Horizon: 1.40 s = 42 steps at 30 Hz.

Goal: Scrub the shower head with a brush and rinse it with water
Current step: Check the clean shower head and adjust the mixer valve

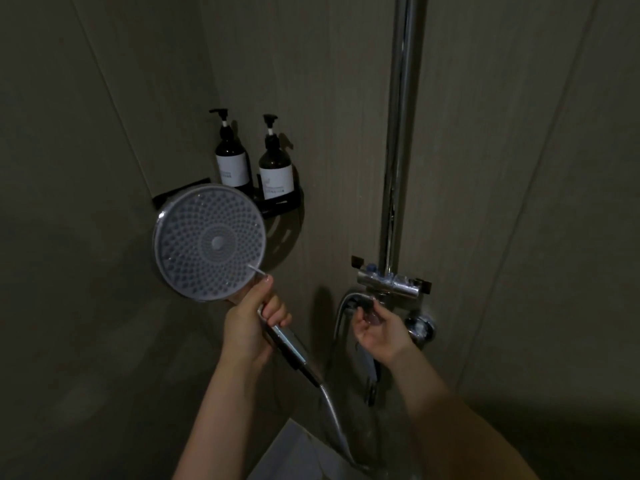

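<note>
A round grey shower head [209, 242] with many small nozzles faces me at centre left. My left hand [254, 318] grips its chrome handle [284, 341] just below the disc, thumb up toward the rim. A thin pale stick, perhaps a brush handle, pokes out above the thumb against the face. A metal hose [334, 415] runs down from the handle. My right hand [375, 327] is closed around a dark knob under the chrome mixer valve [389, 284]. No water is visible.
A chrome riser pipe [401, 133] climbs the wall above the valve. Two dark pump bottles [254, 164] stand on a black corner shelf [277, 204] behind the shower head. Dim tiled walls surround everything; a pale surface [301, 452] shows at the bottom.
</note>
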Available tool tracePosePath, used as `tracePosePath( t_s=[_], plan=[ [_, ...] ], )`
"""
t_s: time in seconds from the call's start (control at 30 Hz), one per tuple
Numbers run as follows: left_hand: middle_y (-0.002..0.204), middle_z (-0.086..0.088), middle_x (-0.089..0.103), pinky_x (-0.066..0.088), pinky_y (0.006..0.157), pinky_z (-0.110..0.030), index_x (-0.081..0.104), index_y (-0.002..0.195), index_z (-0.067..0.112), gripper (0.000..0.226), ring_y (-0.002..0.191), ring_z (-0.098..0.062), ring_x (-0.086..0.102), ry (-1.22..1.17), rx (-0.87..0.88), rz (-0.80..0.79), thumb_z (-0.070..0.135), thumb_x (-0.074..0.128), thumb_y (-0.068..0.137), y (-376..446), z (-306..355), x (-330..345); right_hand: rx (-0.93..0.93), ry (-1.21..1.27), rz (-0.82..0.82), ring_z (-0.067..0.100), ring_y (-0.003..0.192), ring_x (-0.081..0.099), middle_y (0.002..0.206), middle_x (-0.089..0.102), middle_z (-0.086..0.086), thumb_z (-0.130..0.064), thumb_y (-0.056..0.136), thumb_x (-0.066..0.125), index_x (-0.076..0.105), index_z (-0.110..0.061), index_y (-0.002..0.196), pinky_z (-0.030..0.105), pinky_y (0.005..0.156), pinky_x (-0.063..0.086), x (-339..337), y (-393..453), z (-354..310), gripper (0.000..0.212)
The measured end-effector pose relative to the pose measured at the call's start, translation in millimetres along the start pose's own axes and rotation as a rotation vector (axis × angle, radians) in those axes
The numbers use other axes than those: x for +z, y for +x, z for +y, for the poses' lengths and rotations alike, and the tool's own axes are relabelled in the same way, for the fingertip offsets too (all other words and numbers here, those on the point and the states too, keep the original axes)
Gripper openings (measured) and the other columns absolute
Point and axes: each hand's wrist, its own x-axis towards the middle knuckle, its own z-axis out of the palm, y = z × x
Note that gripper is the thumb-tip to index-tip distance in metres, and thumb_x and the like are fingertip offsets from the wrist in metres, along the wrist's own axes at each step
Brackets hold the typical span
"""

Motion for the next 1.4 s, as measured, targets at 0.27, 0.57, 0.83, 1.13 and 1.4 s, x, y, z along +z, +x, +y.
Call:
tracePosePath(
  t_s=[0.27, 0.57, 0.83, 1.13, 1.4],
  plan=[
    [0.036, 0.009, 0.028, 0.026, 0.037, -0.016, 0.041, 0.044, 0.023, 0.049, 0.030, -0.004, 0.026, -0.008, -0.014, -0.016, 0.012, 0.044, 0.091, 1, -5, 1, 0.024, -0.573, 0.215, 0.013, 0.061, 0.052, 0.072, 0.055, 0.004, -0.024, 0.092, 0.054, 0.056, -0.011, 0.085, 0.016, 0.036, 0.043, 7, -1, -18, 0.015],
    [0.036, 0.009, 0.028, 0.028, 0.037, -0.016, 0.041, 0.040, 0.023, 0.050, 0.030, -0.004, 0.026, 0.013, -0.012, -0.034, 0.014, 0.046, 0.089, -1, -9, 7, -0.205, -0.850, 0.469, 0.020, 0.064, 0.054, 0.092, 0.058, 0.011, -0.012, 0.088, 0.059, 0.058, -0.008, 0.113, 0.027, 0.046, 0.043, 22, 13, -13, 0.025],
    [0.035, 0.008, 0.027, 0.025, 0.037, -0.017, 0.036, 0.044, 0.023, 0.051, 0.028, -0.004, 0.025, -0.066, -0.023, -0.019, 0.013, 0.040, 0.094, 0, -10, 8, -0.018, -0.507, 0.227, 0.029, 0.081, 0.055, 0.090, 0.051, 0.017, -0.008, 0.092, 0.054, 0.053, -0.001, 0.093, 0.034, 0.067, 0.058, 14, 0, -23, 0.006],
    [0.034, 0.009, 0.027, 0.027, 0.035, -0.014, 0.037, 0.043, 0.022, 0.052, 0.028, -0.003, 0.025, -0.088, -0.044, 0.007, 0.012, 0.041, 0.094, 4, -12, 12, -0.070, -0.667, 0.281, 0.023, 0.074, 0.056, 0.084, 0.056, 0.012, -0.003, 0.088, 0.059, 0.055, -0.003, 0.098, 0.034, 0.062, 0.057, 19, -2, -28, 0.011],
    [0.036, 0.008, 0.030, 0.030, 0.036, -0.017, 0.041, 0.045, 0.023, 0.040, 0.030, -0.004, 0.028, -0.034, -0.060, -0.057, 0.015, 0.051, 0.083, 7, -21, 15, -0.054, -0.663, 0.285, 0.027, 0.076, 0.056, 0.087, 0.055, 0.014, -0.003, 0.087, 0.060, 0.056, -0.002, 0.094, 0.040, 0.078, 0.052, 22, -1, -28, 0.008]
  ],
)
